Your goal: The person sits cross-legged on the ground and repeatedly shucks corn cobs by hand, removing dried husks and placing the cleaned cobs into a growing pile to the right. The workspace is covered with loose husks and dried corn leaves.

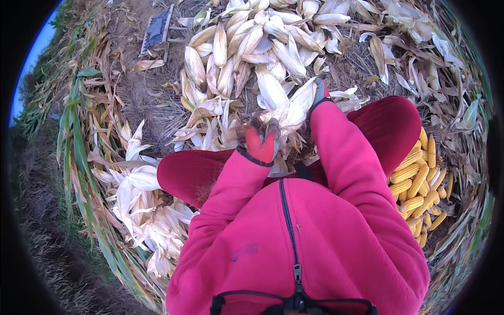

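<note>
I sit in a corn field in a pink fleece jacket and dark red trousers. My left hand, in a red and grey work glove, grips the lower husk end of an unhusked corn ear held in front of my knees. My right hand, also gloved, is mostly hidden behind the ear's pale husk leaves and holds its upper right side. The ear is wrapped in whitish husk that spreads apart at the top.
A large pile of unhusked ears lies straight ahead. Husked yellow cobs are heaped to my right. Stripped white husks lie to my left beside green and dry stalks. A small dark stool stands at the back left.
</note>
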### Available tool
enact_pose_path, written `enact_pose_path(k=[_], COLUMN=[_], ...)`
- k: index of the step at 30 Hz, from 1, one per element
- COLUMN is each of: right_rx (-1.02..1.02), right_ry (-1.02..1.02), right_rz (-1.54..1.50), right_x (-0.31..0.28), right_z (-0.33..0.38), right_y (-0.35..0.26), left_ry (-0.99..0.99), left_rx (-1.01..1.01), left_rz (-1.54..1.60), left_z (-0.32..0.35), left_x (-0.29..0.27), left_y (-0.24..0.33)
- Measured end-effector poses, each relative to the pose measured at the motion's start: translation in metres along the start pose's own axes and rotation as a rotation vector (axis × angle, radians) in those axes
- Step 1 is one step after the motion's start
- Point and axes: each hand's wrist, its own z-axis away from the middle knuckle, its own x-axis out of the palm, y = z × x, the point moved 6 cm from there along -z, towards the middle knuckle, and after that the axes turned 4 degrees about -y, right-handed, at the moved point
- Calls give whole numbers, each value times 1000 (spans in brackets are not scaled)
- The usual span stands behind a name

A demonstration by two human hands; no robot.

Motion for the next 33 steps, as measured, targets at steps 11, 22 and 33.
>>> enact_pose_path(k=[11, 22, 33], right_rx=[-447, -738, -227], right_ry=[234, -346, -629], right_rz=[349, 777, 838], right_x=[-41, 104, 73], right_z=[-47, 96, 122], right_y=[-48, 26, 68], left_ry=[381, -85, -38], left_rx=[-135, -267, -199], left_rz=[74, 79, 548], left_z=[-27, -44, -56], left_x=[-54, 0, -22], left_y=[23, -72, -32])
